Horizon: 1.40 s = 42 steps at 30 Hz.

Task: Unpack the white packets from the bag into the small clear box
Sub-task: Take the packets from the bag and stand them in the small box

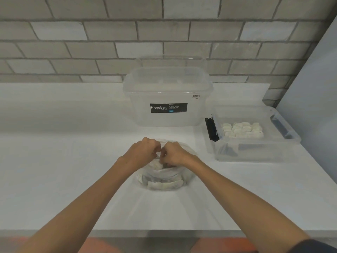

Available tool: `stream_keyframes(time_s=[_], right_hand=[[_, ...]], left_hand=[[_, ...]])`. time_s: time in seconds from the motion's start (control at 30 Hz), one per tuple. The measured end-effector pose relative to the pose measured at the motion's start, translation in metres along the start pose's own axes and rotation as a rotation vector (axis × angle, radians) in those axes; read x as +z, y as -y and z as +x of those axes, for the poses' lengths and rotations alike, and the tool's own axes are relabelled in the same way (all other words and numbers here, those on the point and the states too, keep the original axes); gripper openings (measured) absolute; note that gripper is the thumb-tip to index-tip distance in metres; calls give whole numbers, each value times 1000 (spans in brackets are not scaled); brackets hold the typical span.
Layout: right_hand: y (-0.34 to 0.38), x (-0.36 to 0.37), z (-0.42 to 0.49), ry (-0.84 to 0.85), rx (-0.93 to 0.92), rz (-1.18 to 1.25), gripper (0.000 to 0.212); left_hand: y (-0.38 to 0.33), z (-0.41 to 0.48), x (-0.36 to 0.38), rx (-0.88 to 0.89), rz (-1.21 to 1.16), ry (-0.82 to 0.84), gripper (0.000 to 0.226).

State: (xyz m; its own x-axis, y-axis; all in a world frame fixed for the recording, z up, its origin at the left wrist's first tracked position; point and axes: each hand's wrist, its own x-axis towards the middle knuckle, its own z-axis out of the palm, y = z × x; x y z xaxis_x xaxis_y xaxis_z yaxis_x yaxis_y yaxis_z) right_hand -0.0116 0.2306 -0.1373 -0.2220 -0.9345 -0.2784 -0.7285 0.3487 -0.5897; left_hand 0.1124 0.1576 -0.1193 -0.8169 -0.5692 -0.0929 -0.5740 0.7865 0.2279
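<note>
White packets (165, 185) fill the clear bag (164, 177) at the middle of the white surface (54, 170); left hand (141, 152) and right hand (176, 154) meet at its mouth, fingers pinching the plastic; more packets lie in the small clear box (255, 150) at the right, beside a large empty tub (167, 99).

Both bare forearms reach forward from the lower corners and converge toward the middle, wrists roughly level and angled inward. The left hand (143, 151) is curled into a loose fist with its knuckles up and its fingertips tucked downward and pinched together, and the right hand (175, 154) mirrors it just beside it, fingers bent and pinching, so the two sets of knuckles nearly touch. A dark sleeve edge shows at the right upper arm near the bottom corner, while the left arm is bare throughout.
</note>
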Motion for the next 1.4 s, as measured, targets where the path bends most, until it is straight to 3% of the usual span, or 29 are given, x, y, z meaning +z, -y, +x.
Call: stream_keyframes(time_s=[0.27,0.37,0.7,0.8,0.9,1.0,1.4], right_hand=[[-5,-34,-17,-78,-45,62,10],[-5,-42,-24,-93,-69,114,10],[5,0,-9,57,-11,-37,10],[8,7,-4,78,-11,-12,26],[8,6,-3,90,6,55,22],[7,-7,-5,62,22,93,6],[-7,-111,-38,-126,-23,175,5]], left_hand=[[3,1,-9,-3,-335,-23,18],[0,0,-12,5,-417,-48,4],[11,-3,-22,-65,-477,-158,14],[13,-3,-25,-77,-498,-179,11],[16,-2,-29,-81,-504,-192,10],[16,-2,-33,-89,-512,-211,8],[-7,12,-70,-35,-663,-293,3]])
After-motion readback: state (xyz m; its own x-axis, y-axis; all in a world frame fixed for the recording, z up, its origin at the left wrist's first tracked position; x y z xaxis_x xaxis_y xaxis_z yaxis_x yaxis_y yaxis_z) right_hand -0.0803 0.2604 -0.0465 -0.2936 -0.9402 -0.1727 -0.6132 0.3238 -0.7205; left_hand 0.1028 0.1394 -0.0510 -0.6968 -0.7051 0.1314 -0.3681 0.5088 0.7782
